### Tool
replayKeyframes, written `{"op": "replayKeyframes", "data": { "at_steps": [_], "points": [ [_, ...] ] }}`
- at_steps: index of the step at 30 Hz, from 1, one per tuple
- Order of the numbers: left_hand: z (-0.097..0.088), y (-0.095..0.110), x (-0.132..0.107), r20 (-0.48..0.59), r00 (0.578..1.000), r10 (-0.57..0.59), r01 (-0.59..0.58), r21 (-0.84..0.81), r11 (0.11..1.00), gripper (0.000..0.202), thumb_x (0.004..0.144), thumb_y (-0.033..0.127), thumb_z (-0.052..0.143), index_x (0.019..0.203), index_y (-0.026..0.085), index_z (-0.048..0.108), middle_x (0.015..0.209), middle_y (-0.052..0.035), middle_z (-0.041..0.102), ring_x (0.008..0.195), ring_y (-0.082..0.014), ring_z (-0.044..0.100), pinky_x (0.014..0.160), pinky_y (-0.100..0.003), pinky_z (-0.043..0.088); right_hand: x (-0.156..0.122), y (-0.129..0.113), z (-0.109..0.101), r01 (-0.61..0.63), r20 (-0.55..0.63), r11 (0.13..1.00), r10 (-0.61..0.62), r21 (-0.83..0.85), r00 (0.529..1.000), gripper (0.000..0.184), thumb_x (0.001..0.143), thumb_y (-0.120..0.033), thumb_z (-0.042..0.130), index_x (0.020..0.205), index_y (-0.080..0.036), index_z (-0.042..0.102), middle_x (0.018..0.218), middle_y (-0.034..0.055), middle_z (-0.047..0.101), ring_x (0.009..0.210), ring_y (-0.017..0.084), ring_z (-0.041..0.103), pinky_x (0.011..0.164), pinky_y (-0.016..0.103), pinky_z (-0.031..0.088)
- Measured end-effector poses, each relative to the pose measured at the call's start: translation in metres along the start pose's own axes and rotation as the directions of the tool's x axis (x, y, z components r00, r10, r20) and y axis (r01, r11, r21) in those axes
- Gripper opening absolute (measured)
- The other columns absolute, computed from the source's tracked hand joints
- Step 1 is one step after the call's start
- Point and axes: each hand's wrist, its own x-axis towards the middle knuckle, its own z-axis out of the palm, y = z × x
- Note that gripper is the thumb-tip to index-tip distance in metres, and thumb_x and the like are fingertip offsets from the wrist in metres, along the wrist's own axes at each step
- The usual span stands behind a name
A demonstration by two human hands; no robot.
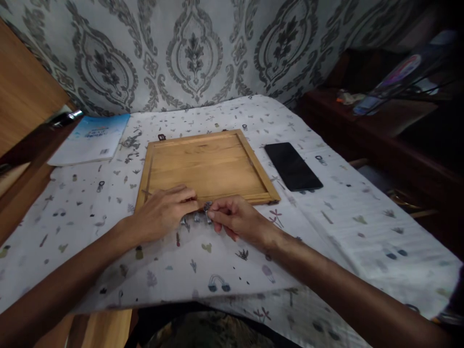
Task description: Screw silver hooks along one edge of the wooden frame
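A metal piece [208, 208] is pinched by the right hand [235, 220] at the tray's [203, 164] near edge; the left hand [163, 211] is laid flat, gripping nothing, just left of it.

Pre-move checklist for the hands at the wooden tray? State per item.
1. Right hand pinches small metal piece: ok.
2. Left hand lies palm down on the near rim of the wooden tray: ok.
3. Tray lies flat on tablecloth: ok.
4. Phone apart from tray, to its right: ok.
5. Count of loose metal bits between the hands: cannot tell, partly hidden.
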Motion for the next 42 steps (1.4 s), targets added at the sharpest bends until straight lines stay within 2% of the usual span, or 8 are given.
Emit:
{"op": "replayKeyframes", "data": {
  "at_steps": [8,11,14,17,20,33,36,42],
  "points": [
    [0.001,0.0,0.001,-0.001,1.0,-0.015,0.015,-0.029,0.999,0.036,0.095,0.005,0.043,0.113,0.018,0.071,0.097,-0.0045,0.072,0.082,-0.0173,0.067,0.061,-0.028,0.049,-0.001,0.007,0.001,0.06,-0.036,0.998,-0.06,-0.005,0.998,0.027,0.091,-0.023,0.057,0.064,-0.017,0.058,0.049,-0.0068,0.056,0.029,0.002,0.035,0.031,0.016,0.023],
    [0.001,0.0,0.001,0.008,1.0,-0.025,0.025,-0.033,0.999,0.036,0.095,0.006,0.043,0.112,0.019,0.072,0.097,-0.0048,0.072,0.082,-0.0167,0.067,0.062,-0.027,0.049,-0.004,0.013,0.004,0.077,-0.064,0.997,-0.076,0.008,0.995,0.02,0.083,-0.032,0.069,0.071,-0.018,0.063,0.05,-0.0071,0.057,0.033,0.004,0.038,0.032,0.017,0.028],
    [0.0,0.001,0.001,0.055,0.997,-0.061,0.063,-0.039,0.997,0.038,0.092,0.004,0.043,0.11,0.02,0.073,0.098,-0.0049,0.072,0.084,-0.0164,0.068,0.063,-0.026,0.049,-0.005,0.019,0.007,0.108,-0.078,0.993,-0.104,0.04,0.991,0.026,0.073,-0.041,0.077,0.07,-0.019,0.063,0.054,-0.006,0.059,0.037,0.006,0.044,0.034,0.018,0.035],
    [-0.002,0.001,0.003,0.124,0.986,-0.108,0.113,-0.041,0.993,0.04,0.09,0.002,0.042,0.107,0.021,0.073,0.099,-0.0045,0.071,0.081,-0.0157,0.067,0.061,-0.024,0.046,-0.006,0.023,0.007,0.145,-0.084,0.988,-0.14,0.059,0.987,0.03,0.073,-0.044,0.077,0.067,-0.019,0.062,0.059,-0.0045,0.062,0.039,0.006,0.049,0.039,0.019,0.038],
    [-0.002,0.001,0.004,0.133,0.985,-0.111,0.119,-0.053,0.991,0.038,0.091,0.003,0.043,0.106,0.021,0.073,0.098,-0.0044,0.071,0.082,-0.0158,0.066,0.062,-0.025,0.046,-0.006,0.024,0.007,0.166,-0.083,0.984,-0.161,0.069,0.984,0.031,0.075,-0.045,0.076,0.067,-0.019,0.062,0.062,-0.0036,0.064,0.041,0.006,0.052,0.043,0.02,0.04],
    [0.009,0.001,-0.001,-0.043,0.997,-0.057,0.055,-0.059,0.997,0.036,0.099,0.011,0.039,0.103,0.016,0.074,0.095,-0.0059,0.072,0.075,-0.0169,0.067,0.061,-0.029,0.051,-0.013,0.024,0.008,0.185,-0.091,0.983,-0.182,0.015,0.979,0.028,0.082,-0.039,0.069,0.065,-0.018,0.062,0.062,-0.0033,0.063,0.043,0.005,0.054,0.045,0.018,0.041],
    [0.01,0.002,-0.001,-0.035,0.996,-0.077,0.075,-0.054,0.996,0.036,0.099,0.012,0.038,0.102,0.017,0.073,0.095,-0.0062,0.072,0.075,-0.0166,0.066,0.061,-0.029,0.052,-0.014,0.024,0.009,0.164,-0.105,0.986,-0.162,0.013,0.981,0.028,0.083,-0.04,0.068,0.067,-0.018,0.062,0.063,-0.0023,0.064,0.044,0.006,0.055,0.045,0.019,0.043],
    [0.013,0.002,-0.004,0.048,0.99,-0.13,0.133,-0.061,0.989,0.031,0.096,0.01,0.043,0.105,0.019,0.072,0.097,-0.0059,0.069,0.082,-0.0168,0.065,0.065,-0.028,0.052,-0.012,0.024,0.01,0.141,-0.113,0.988,-0.134,0.06,0.985,0.024,0.083,-0.039,0.066,0.07,-0.019,0.062,0.067,-0.0011,0.066,0.045,0.007,0.055,0.047,0.02,0.045]
  ]
}}
